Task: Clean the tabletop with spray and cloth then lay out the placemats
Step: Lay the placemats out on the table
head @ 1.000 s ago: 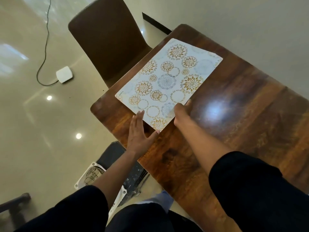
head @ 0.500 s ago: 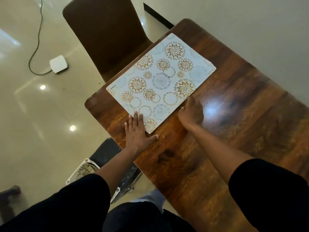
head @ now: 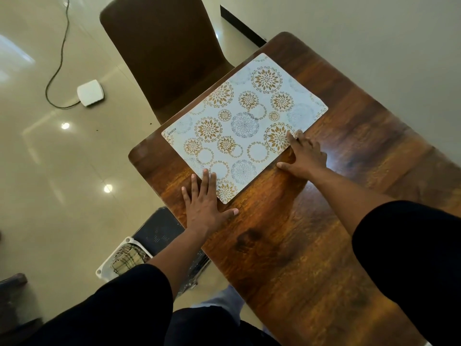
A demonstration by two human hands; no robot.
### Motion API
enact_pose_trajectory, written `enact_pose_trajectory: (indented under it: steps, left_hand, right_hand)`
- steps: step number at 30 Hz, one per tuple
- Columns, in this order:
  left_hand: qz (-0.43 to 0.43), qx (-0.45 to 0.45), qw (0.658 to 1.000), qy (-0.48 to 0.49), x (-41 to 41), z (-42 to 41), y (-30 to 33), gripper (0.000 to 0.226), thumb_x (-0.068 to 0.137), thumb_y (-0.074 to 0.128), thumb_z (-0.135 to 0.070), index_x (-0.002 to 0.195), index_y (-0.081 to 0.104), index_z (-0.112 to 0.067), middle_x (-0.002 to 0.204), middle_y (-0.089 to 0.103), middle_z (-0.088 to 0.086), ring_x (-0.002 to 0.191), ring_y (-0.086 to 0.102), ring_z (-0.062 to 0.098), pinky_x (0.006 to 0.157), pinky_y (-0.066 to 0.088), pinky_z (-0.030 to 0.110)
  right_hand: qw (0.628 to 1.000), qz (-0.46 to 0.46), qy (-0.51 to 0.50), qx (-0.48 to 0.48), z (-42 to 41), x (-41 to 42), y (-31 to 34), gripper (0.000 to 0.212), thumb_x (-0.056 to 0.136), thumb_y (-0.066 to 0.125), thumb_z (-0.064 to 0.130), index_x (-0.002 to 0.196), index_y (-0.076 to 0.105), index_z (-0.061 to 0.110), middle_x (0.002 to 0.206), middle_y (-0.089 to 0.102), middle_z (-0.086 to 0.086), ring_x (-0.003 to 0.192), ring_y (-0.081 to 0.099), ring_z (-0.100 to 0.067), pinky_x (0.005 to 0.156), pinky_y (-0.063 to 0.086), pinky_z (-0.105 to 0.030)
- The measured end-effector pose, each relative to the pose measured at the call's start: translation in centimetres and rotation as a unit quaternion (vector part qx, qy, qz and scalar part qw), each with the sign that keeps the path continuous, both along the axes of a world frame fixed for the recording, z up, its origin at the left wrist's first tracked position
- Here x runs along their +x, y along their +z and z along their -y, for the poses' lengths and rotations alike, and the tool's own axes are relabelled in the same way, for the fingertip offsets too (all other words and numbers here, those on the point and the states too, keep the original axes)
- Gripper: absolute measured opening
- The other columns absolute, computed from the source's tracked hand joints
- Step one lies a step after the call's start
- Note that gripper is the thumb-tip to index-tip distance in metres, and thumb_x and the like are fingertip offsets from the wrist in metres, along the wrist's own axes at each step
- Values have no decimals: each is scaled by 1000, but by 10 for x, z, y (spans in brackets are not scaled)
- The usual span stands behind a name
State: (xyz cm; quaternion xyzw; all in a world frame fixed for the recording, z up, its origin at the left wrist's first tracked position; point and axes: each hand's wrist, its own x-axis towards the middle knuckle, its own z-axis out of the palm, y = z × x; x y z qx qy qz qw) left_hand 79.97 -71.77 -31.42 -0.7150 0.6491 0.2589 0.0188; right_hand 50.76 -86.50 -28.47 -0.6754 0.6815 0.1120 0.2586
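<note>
A white placemat [head: 245, 126] with gold and grey flower circles lies flat on the far end of the dark wooden table [head: 299, 240]. My left hand [head: 204, 203] lies flat on the wood with straight fingers, whose tips touch the mat's near corner. My right hand [head: 303, 154] rests spread on the table at the mat's right edge, its fingertips on the mat. No spray bottle or cloth is in view.
A brown chair [head: 162, 46] stands pushed in at the table's far left side. On the glossy floor lie a small white box with a black cable [head: 89, 93] and, near my legs, a white basket [head: 124, 258] beside a dark object. A pale wall runs along the right.
The placemat has been laid flat and slid slightly away along the table. My right hand let go of its edge and now rests spread beside it; my left hand stayed flat at the corner.
</note>
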Motion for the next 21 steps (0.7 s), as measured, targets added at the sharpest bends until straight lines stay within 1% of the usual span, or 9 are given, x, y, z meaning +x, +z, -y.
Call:
enact_pose_trajectory:
  steps: [10, 15, 18, 21]
  left_hand:
    - [20, 24, 1000, -2, 0, 4, 6, 132, 81, 58, -91, 170, -18, -30, 175, -30, -4, 161, -30, 31, 131, -11, 62]
    - [42, 45, 998, -1, -2, 12, 14, 138, 76, 63, -92, 170, -19, -30, 176, -28, -4, 163, -23, 33, 132, -2, 63]
    - [46, 56, 997, 3, -5, 14, 18, 141, 76, 66, -89, 170, -19, -29, 176, -27, -2, 164, -21, 35, 132, 0, 63]
    - [50, 61, 997, 8, -6, 15, 20, 141, 75, 68, -88, 170, -19, -29, 177, -26, -2, 164, -21, 35, 132, 0, 62]
  right_hand:
    - [1000, -2, 0, 18, 2, 0, 1, 104, 91, 64, 69, 166, -5, 42, 175, -12, 8, 159, 0, -38, 117, 25, -65]
    - [1000, -8, 2, 23, 5, 2, 4, 106, 91, 65, 69, 166, -5, 41, 175, -12, 7, 159, 0, -39, 117, 26, -66]
    - [1000, -12, 2, 25, 6, 3, 3, 107, 90, 66, 69, 166, -4, 41, 175, -12, 7, 158, 1, -40, 116, 28, -67]
    - [1000, -5, -2, 30, 7, 4, 1, 107, 90, 67, 68, 166, -5, 41, 175, -13, 7, 159, 0, -39, 117, 26, -68]
